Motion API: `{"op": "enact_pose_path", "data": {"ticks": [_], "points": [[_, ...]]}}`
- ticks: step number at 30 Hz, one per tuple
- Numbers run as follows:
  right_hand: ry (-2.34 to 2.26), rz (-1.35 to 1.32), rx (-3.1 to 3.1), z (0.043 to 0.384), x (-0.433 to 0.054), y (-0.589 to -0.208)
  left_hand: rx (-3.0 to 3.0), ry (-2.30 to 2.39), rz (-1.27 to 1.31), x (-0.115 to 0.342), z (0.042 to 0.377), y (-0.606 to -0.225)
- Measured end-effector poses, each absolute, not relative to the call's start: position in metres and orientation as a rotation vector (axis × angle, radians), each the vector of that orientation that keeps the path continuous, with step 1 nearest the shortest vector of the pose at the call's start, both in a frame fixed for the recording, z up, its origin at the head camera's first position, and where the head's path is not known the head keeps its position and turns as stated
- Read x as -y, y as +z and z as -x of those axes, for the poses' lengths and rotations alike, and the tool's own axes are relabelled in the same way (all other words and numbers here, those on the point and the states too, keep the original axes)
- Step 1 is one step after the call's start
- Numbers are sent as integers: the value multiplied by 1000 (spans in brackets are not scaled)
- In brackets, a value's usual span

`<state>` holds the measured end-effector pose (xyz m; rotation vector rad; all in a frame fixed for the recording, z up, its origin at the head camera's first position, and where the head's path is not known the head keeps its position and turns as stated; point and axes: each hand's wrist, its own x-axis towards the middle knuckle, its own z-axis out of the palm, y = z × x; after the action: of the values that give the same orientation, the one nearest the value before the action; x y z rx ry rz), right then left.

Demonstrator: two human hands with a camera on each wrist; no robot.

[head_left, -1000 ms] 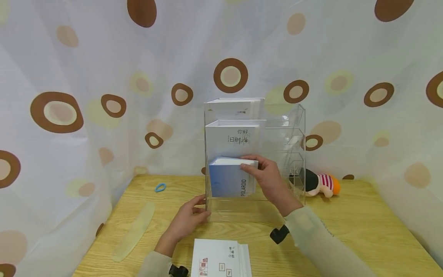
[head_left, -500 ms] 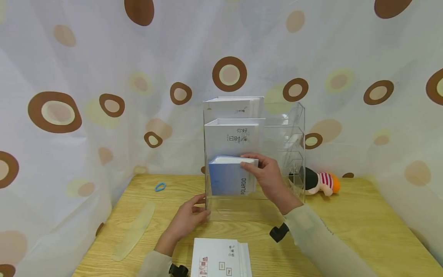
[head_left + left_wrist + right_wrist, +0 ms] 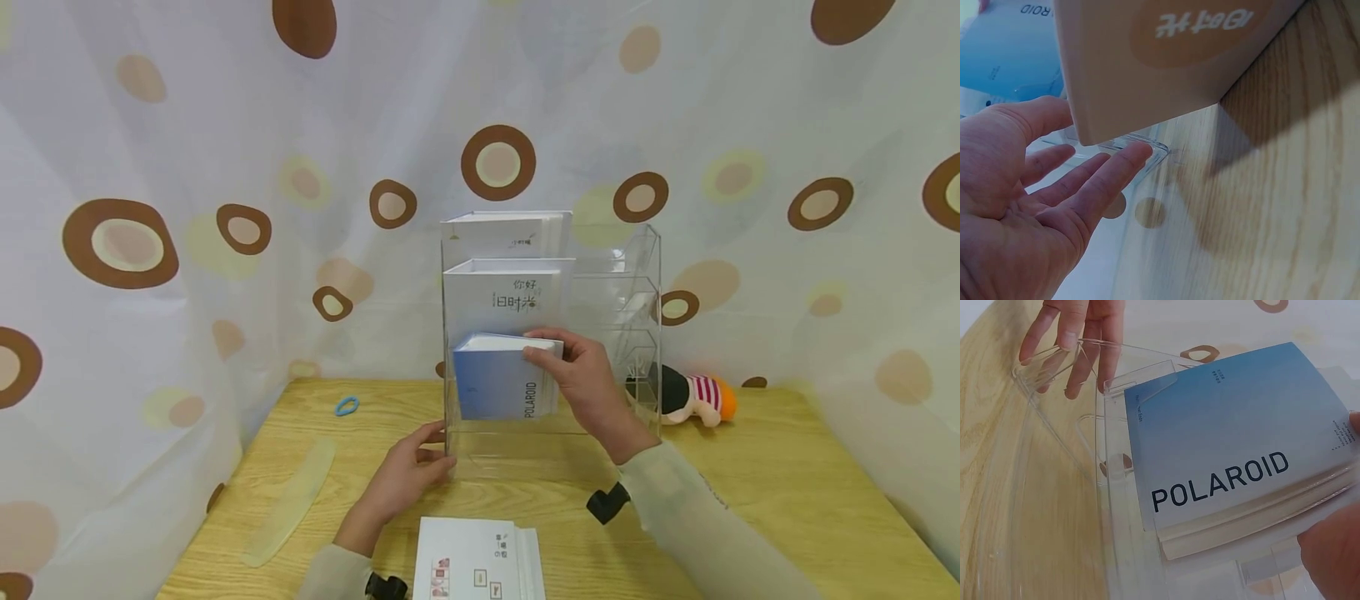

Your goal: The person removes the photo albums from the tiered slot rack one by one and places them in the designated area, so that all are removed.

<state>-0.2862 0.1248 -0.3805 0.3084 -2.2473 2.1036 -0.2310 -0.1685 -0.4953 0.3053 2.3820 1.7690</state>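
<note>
On the desk (image 3: pixel 787 483), a white book (image 3: pixel 465 550) lies between the person and the clear rack (image 3: pixel 525 454); a blue ring (image 3: pixel 347 407) and a pale strip (image 3: pixel 291 504) lie to the left, a doll (image 3: pixel 693 397) by the rack's right side. Two white albums (image 3: pixel 480 304) stand behind the blue book (image 3: pixel 491 385), which is at the rack's front, its right edge pinched by the right hand (image 3: pixel 588 387). The left hand (image 3: pixel 408 467), fingers spread, touches the rack's lower left corner. The blue book stands upright, cover towards the person, wider than tall (POLAROID reads upwards along its right side), long axis left to right. The frame cuts off the white book; the rack hides part of the doll; whether the blue book's lower edge rests on anything, I cannot tell.
</note>
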Motion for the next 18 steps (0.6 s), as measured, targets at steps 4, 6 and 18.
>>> {"op": "enact_pose_path", "data": {"ticks": [4, 6, 18], "points": [[2097, -319, 2248, 286, -126, -379, -2373, 1777, -298, 169, 230, -495], [2085, -325, 2253, 287, -127, -378, -2377, 1777, -303, 169, 229, -495], [2057, -323, 2265, 285, -127, -370, -2397, 1758, -327, 169, 231, -496]]}}
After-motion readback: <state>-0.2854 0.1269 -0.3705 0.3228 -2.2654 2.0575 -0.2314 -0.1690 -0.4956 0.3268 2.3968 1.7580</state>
